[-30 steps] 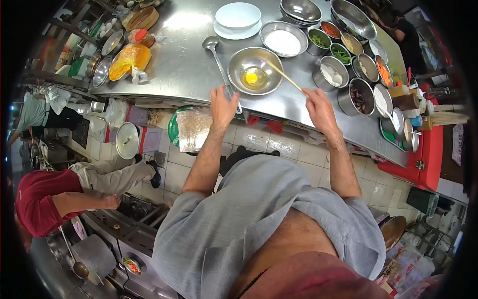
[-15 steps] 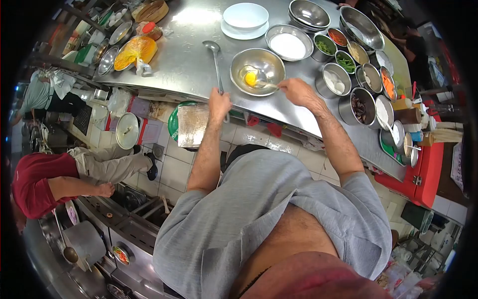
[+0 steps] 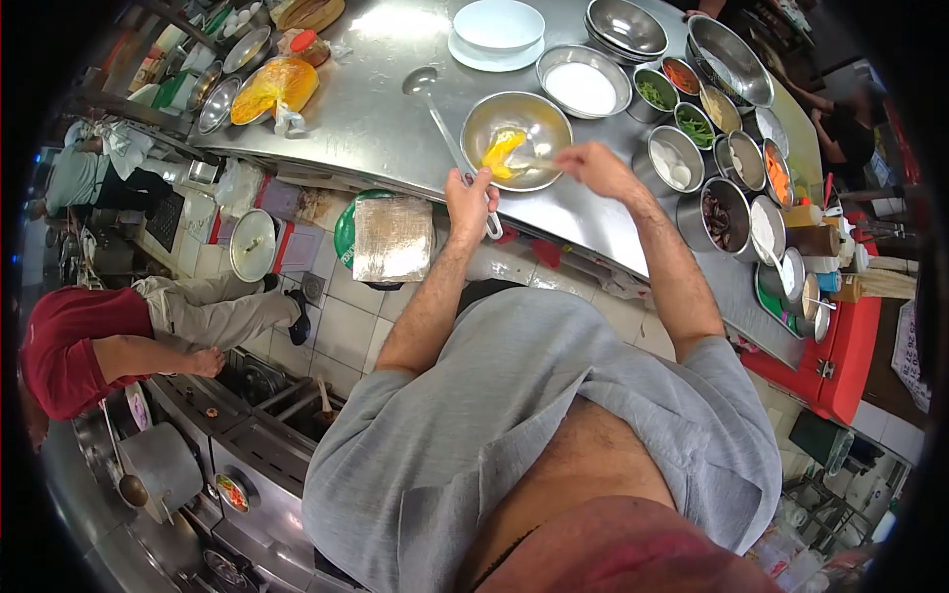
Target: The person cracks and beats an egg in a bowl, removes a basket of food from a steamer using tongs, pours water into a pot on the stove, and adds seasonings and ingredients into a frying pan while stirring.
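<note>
My left hand is closed around the handle of a long metal ladle, low beside the table's front edge. The ladle's bowl points away from me over the steel top. Just right of it stands a steel mixing bowl, and in it lies egg with its yolk spread in a yellow streak. Between the fingers of my right hand is a thin pale utensil, blurred, seemingly a spoon; its far end is down in the egg.
Behind the mixing bowl are a bowl of white powder, a white bowl on a plate and stacked steel bowls. Ingredient pots crowd the right. A yellow bagged item sits left. A person in red stands lower left.
The round yolk has become broken and smeared. My left hand has moved right, closer to the mixing bowl, and the ladle handle now slants. My right hand still has its utensil in the bowl.
</note>
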{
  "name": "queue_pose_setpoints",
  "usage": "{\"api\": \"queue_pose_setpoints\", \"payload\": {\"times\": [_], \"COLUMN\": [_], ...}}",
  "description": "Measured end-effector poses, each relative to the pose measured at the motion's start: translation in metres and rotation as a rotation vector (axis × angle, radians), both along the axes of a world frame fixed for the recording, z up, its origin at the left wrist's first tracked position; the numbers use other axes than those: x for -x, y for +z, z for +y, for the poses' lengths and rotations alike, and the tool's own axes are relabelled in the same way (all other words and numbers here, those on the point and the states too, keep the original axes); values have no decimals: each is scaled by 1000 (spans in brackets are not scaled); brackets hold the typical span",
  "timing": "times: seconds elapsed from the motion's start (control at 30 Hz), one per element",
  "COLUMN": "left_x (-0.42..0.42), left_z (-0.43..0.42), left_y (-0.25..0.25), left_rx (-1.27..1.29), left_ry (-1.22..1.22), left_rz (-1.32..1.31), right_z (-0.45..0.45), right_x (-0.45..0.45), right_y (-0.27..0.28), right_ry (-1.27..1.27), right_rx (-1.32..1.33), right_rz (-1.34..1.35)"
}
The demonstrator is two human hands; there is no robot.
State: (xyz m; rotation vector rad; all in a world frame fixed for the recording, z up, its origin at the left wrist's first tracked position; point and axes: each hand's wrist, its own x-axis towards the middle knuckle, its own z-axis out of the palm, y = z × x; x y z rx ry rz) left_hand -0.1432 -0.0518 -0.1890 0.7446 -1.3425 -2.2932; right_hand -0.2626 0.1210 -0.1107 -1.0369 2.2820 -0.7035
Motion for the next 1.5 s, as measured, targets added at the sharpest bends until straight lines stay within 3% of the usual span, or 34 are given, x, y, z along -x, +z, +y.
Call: {"api": "queue_pose_setpoints", "payload": {"times": [0.07,0.1,0.17,0.2,0.27,0.3,0.37,0.4,0.47,0.5,0.57,0.6,0.67,0.7,0.77,0.8,0.87,0.9,0.93,1.0,1.03,1.1,1.13,1.2,1.23,1.3,1.33,1.4,1.47,1.5], "left_x": [2,1,5,2,5,3,5,2,4,3,6,3,4,3,7,4,4,2,3,4,2,4,3,5,3,5,4,6,6,5], "left_z": [0,-1,-4,-2,0,0,-3,-3,-3,-3,-5,-3,-3,-2,-6,-6,-4,-3,-4,-5,-4,-4,-5,-7,-5,-3,-3,-6,-4,-3], "left_y": [3,5,3,3,3,4,3,2,1,1,3,3,4,4,6,5,4,5,5,7,6,9,10,9,8,10,10,9,7,9], "left_rx": [-2,-1,20,36,27,21,44,61,59,59,67,70,66,56,53,69,80,73,68,83,93,96,103,104,98,99,104,117,122,125], "left_ry": [-18,-24,-19,-19,-17,-14,-23,-41,-49,-51,-45,-50,-56,-58,-50,-57,-72,-76,-75,-72,-75,-93,-106,-97,-98,-101,-100,-102,-113,-119], "left_rz": [27,51,62,61,65,63,62,50,57,62,58,41,40,41,53,44,36,37,43,47,47,43,36,46,49,49,43,53,58,53], "right_z": [-3,0,5,5,5,6,8,8,7,8,9,10,10,11,7,7,12,11,9,6,9,12,13,12,14,15,16,13,17,17], "right_x": [-3,-3,1,-2,2,0,0,-2,0,-1,2,1,7,3,2,3,11,8,6,3,3,5,3,0,2,8,4,-2,0,5], "right_y": [19,14,1,0,6,6,8,8,13,12,13,9,3,8,23,17,4,18,22,26,21,13,14,19,12,4,7,21,10,3], "right_ry": [-368,-371,0,-3,-360,-361,-44,-47,-362,-363,-27,-29,-270,-273,-13,-13,-222,-307,-307,-13,-17,-316,-314,-84,-87,-332,-333,-138,-232,-254], "right_rx": [-204,-206,-30,-33,-183,-184,-112,-113,-138,-141,-123,-124,-103,-107,-182,-182,4,-200,-200,-180,-182,-180,-180,-99,-101,-82,-83,-93,60,-11], "right_rz": [352,351,16,8,350,348,-56,-63,326,324,-38,-46,301,297,-98,-104,321,301,302,-164,-167,375,373,-212,-216,378,375,-286,-229,20]}}
